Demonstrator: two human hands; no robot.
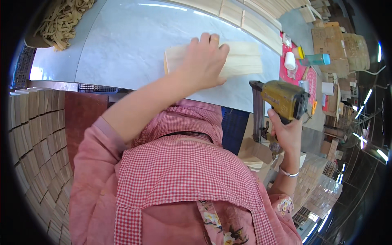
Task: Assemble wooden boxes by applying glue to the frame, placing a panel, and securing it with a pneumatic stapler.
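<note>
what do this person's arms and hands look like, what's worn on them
Both hands are bare, no gloves. The left hand comes off a forearm that is uncovered, with a pink sleeve pushed up past the elbow. The right hand has a thin silver bracelet at the wrist; below it is a pink cuff with a floral print. No rings can be made out.

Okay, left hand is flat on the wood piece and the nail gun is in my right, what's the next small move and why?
Probably bring the nail gun in the right hand over to the wooden piece. The left hand presses the piece flat on the white tabletop, while the gun hangs off the table edge, away from it.
</note>
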